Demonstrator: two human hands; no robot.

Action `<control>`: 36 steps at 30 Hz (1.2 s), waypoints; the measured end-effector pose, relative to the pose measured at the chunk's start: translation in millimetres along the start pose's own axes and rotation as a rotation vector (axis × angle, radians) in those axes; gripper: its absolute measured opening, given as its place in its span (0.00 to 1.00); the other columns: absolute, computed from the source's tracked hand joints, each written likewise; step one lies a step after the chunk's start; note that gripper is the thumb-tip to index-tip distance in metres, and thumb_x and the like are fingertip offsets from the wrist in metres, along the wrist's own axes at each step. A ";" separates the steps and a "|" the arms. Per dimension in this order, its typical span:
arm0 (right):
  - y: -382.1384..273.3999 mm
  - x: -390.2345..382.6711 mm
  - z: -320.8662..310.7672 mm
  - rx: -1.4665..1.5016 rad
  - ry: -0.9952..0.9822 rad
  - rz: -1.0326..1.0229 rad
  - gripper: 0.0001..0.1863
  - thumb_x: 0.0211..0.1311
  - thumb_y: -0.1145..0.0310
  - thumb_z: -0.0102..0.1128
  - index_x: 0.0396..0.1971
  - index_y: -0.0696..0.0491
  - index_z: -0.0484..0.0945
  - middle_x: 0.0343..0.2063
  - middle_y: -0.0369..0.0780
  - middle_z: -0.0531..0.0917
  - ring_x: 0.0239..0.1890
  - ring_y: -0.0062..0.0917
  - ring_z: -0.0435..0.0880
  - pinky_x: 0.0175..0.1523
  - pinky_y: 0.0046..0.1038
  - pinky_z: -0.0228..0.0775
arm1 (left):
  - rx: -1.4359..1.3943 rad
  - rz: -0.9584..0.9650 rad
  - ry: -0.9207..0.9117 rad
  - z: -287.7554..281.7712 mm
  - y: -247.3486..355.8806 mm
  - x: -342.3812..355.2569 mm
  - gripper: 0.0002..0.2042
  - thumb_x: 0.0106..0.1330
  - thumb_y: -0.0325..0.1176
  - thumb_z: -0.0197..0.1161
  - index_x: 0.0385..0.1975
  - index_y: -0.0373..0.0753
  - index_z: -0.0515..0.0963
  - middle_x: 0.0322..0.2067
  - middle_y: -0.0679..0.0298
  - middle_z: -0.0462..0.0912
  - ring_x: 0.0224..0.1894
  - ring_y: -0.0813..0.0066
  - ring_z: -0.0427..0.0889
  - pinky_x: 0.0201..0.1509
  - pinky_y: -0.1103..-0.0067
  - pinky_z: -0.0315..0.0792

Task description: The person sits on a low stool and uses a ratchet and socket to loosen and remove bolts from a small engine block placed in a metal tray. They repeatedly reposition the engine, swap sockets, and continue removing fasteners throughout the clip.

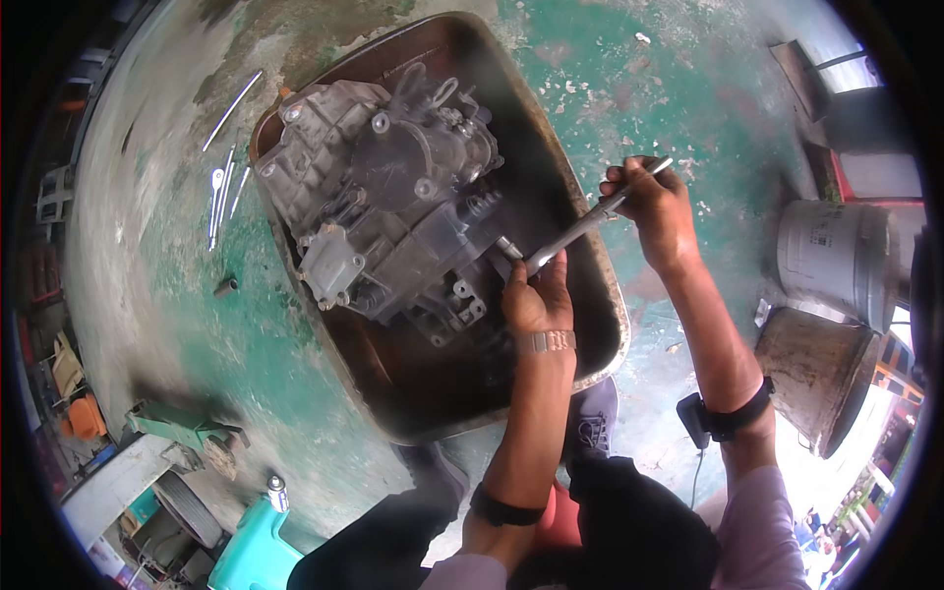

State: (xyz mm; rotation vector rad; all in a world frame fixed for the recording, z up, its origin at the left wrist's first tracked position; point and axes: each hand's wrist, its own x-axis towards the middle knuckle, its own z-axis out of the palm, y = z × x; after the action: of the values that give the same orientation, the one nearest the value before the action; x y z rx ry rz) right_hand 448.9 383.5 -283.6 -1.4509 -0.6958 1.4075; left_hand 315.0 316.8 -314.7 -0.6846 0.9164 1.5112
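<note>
A grey metal gearbox lies in a worn brown tray on the floor before me. My right hand is closed around the handle end of a ratchet wrench, out past the tray's right edge. At the wrench's other end, my left hand steadies the head with thumb and fingers. A short socket sticks out from that head toward the gearbox's right side. Whether the socket sits on a bolt cannot be made out.
Left of the tray lie a thin metal rod, a ratchet and a loose socket. A green jack and a teal stool stand lower left. At right are a white bucket and a dirty bucket.
</note>
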 end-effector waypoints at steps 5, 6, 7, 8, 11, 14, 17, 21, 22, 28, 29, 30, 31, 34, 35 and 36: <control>36.4 30.5 -24.0 0.038 0.061 0.086 0.09 0.61 0.69 0.49 0.37 0.59 0.69 0.32 0.42 0.77 0.34 0.27 0.79 0.38 0.27 0.73 | 0.054 0.032 0.031 -4.3 -4.9 5.2 0.14 0.71 0.32 0.42 0.49 0.28 0.66 0.47 0.52 0.72 0.48 0.62 0.74 0.55 0.66 0.71; 43.0 35.7 -27.1 0.037 0.034 0.083 0.10 0.62 0.69 0.49 0.37 0.59 0.69 0.31 0.41 0.77 0.33 0.27 0.79 0.38 0.27 0.73 | 0.065 0.054 0.036 -5.4 -6.4 6.1 0.14 0.71 0.32 0.42 0.49 0.28 0.66 0.48 0.53 0.72 0.49 0.62 0.74 0.56 0.66 0.70; 48.6 40.2 -29.8 0.034 0.025 0.093 0.10 0.62 0.68 0.49 0.38 0.59 0.69 0.31 0.41 0.77 0.33 0.27 0.79 0.37 0.27 0.73 | 0.077 0.075 0.045 -7.1 -8.6 5.7 0.14 0.71 0.32 0.42 0.49 0.28 0.66 0.48 0.53 0.72 0.49 0.63 0.73 0.57 0.66 0.69; 53.6 43.6 -31.5 0.018 0.053 0.125 0.10 0.62 0.68 0.49 0.38 0.59 0.69 0.31 0.41 0.77 0.33 0.27 0.79 0.37 0.27 0.73 | 0.091 0.105 0.048 -8.6 -10.5 5.6 0.14 0.71 0.32 0.42 0.49 0.28 0.66 0.48 0.54 0.72 0.50 0.64 0.73 0.58 0.66 0.68; 60.2 47.9 -34.6 0.082 0.013 0.104 0.12 0.62 0.68 0.48 0.40 0.61 0.68 0.31 0.43 0.78 0.32 0.28 0.79 0.36 0.28 0.73 | 0.115 0.123 0.023 -13.9 -13.2 4.9 0.14 0.71 0.32 0.43 0.49 0.29 0.67 0.48 0.55 0.72 0.51 0.66 0.72 0.60 0.68 0.66; 57.2 46.2 -31.9 0.100 0.077 0.105 0.13 0.55 0.69 0.52 0.36 0.62 0.74 0.32 0.45 0.80 0.32 0.28 0.80 0.38 0.27 0.73 | 0.131 0.183 -0.032 -18.5 -16.3 6.6 0.14 0.70 0.32 0.44 0.49 0.29 0.67 0.48 0.55 0.72 0.52 0.66 0.72 0.61 0.68 0.66; 47.2 38.0 -23.5 0.063 0.123 0.082 0.15 0.55 0.67 0.53 0.38 0.62 0.72 0.33 0.47 0.81 0.33 0.30 0.81 0.38 0.27 0.73 | 0.128 0.191 -0.020 -20.6 -17.9 12.0 0.14 0.70 0.31 0.45 0.48 0.28 0.68 0.47 0.54 0.73 0.51 0.66 0.72 0.62 0.67 0.65; 22.3 16.7 -7.5 -0.022 0.116 -0.043 0.15 0.56 0.65 0.54 0.38 0.61 0.73 0.32 0.45 0.82 0.33 0.29 0.82 0.40 0.26 0.72 | 0.048 0.173 -0.056 -17.0 -15.6 13.1 0.14 0.70 0.31 0.45 0.46 0.26 0.68 0.47 0.53 0.73 0.50 0.63 0.73 0.62 0.66 0.65; 15.1 9.3 -2.6 -0.059 0.121 -0.067 0.14 0.57 0.65 0.53 0.38 0.61 0.73 0.31 0.45 0.82 0.33 0.28 0.81 0.41 0.26 0.72 | 0.024 0.170 -0.046 -15.1 -15.0 10.9 0.14 0.69 0.31 0.45 0.46 0.26 0.68 0.47 0.53 0.74 0.49 0.63 0.74 0.62 0.65 0.66; -13.3 -42.2 39.4 -0.348 -0.100 -0.454 0.06 0.61 0.72 0.55 0.34 0.58 0.71 0.28 0.40 0.79 0.33 0.23 0.78 0.43 0.25 0.70 | 0.017 0.127 -0.069 -5.9 -10.8 3.3 0.18 0.72 0.36 0.38 0.43 0.26 0.70 0.42 0.50 0.76 0.46 0.59 0.76 0.61 0.62 0.66; -13.0 -58.7 49.2 -0.335 -0.181 -0.403 0.03 0.59 0.76 0.55 0.32 0.58 0.72 0.27 0.40 0.79 0.33 0.23 0.78 0.40 0.24 0.70 | 0.033 0.083 -0.026 -8.2 -10.6 3.5 0.18 0.73 0.37 0.37 0.43 0.26 0.69 0.41 0.50 0.76 0.46 0.59 0.76 0.61 0.62 0.66; -13.2 -70.9 59.7 -0.494 -0.313 -0.597 0.04 0.55 0.82 0.53 0.29 0.57 0.73 0.27 0.42 0.78 0.31 0.25 0.79 0.40 0.24 0.71 | 0.008 0.054 -0.046 -13.3 -8.9 2.6 0.18 0.73 0.37 0.37 0.43 0.26 0.69 0.41 0.50 0.76 0.46 0.58 0.76 0.60 0.62 0.66; -10.8 -77.4 72.1 -0.649 -0.459 -0.737 0.07 0.47 0.82 0.54 0.26 0.55 0.74 0.25 0.44 0.77 0.27 0.30 0.79 0.39 0.26 0.72 | -0.026 0.019 -0.081 -19.9 -7.4 1.6 0.18 0.73 0.37 0.37 0.43 0.27 0.69 0.41 0.50 0.76 0.46 0.58 0.76 0.60 0.62 0.67; 3.0 -103.2 117.5 -0.904 -0.818 -0.863 0.04 0.41 0.75 0.53 0.21 0.53 0.70 0.21 0.39 0.75 0.22 0.32 0.77 0.49 0.33 0.71 | -0.155 -0.096 -0.220 -41.5 -1.7 -0.2 0.19 0.73 0.38 0.36 0.44 0.27 0.68 0.40 0.50 0.76 0.45 0.58 0.76 0.60 0.62 0.67; 3.3 -108.6 120.4 -0.842 -0.857 -0.841 0.04 0.43 0.75 0.52 0.23 0.54 0.72 0.23 0.41 0.76 0.25 0.34 0.77 0.50 0.34 0.70 | -0.183 -0.121 -0.247 -47.5 -0.2 -0.5 0.19 0.73 0.38 0.35 0.44 0.27 0.68 0.40 0.49 0.76 0.45 0.58 0.76 0.59 0.62 0.67; 4.3 -111.2 121.8 -0.892 -0.958 -0.762 0.04 0.46 0.76 0.51 0.25 0.55 0.73 0.25 0.42 0.76 0.27 0.36 0.78 0.50 0.35 0.69 | -0.206 -0.146 -0.276 -50.8 0.9 1.2 0.19 0.73 0.38 0.35 0.44 0.27 0.67 0.39 0.49 0.76 0.45 0.58 0.76 0.59 0.62 0.67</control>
State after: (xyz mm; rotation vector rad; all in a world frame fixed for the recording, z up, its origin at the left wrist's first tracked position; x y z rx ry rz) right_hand 311.9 312.0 -225.9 -0.7824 -2.4117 1.1177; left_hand 310.0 274.3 -342.0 -0.6550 0.4968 1.5359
